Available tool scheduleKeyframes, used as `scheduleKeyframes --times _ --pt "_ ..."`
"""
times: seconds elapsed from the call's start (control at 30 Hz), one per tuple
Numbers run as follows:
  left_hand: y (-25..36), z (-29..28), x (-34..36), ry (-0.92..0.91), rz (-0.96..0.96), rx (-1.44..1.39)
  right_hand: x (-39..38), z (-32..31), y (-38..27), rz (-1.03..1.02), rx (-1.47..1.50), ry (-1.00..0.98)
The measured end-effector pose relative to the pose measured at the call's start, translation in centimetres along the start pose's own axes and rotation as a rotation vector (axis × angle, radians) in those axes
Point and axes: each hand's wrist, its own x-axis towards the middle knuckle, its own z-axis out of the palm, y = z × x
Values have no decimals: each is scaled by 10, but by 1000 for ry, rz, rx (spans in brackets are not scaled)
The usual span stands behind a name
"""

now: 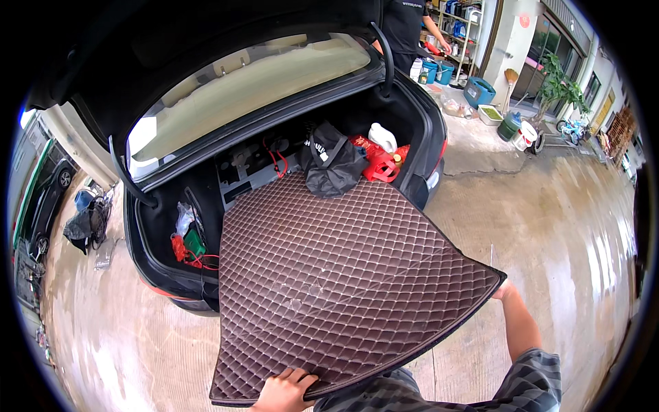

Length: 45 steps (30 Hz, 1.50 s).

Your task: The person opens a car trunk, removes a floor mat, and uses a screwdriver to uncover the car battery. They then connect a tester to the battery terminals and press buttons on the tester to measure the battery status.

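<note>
A brown quilted trunk mat with pale stitching and dark edging slants out of the open car trunk toward me. My left hand is closed over its near edge, fingers on the quilted face. At the right corner my right hand grips the edge; most of those fingers are hidden under the mat. The far end of the mat lies inside the trunk, against a black bag. Beside that bag are a red bag and a white bottle.
Red and green items sit in the trunk's left recess. The raised trunk lid hangs overhead. A person in dark clothes stands beyond the car. Buckets and a blue container stand on the wet concrete floor at right.
</note>
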Motion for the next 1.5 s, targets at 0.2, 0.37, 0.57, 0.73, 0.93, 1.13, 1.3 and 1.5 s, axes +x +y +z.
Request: scheduleKeyframes --times 0.2,0.37,0.57,0.73,0.93,1.13,1.3,1.5 --pt "-122 -31 33 -95 -241 -876 38 13 -98 338 -829 225" --pt "-327 71 23 245 -1192 99 140 104 -100 444 -1369 280" --pt "-426 172 -56 96 -1582 -1098 276 59 -2 207 -1534 663" --pt "-345 138 44 328 -1381 -1201 232 12 -22 162 -1425 779" --pt "-347 159 30 515 -1289 -1181 225 53 0 -152 -1377 695" --pt "-343 132 8 528 -1446 -986 216 68 11 -188 -1426 797" --pt "-326 143 30 563 -1379 -948 208 76 6 -191 -1496 845" --pt "-356 186 9 617 -1359 -942 211 46 29 -300 -1432 864"
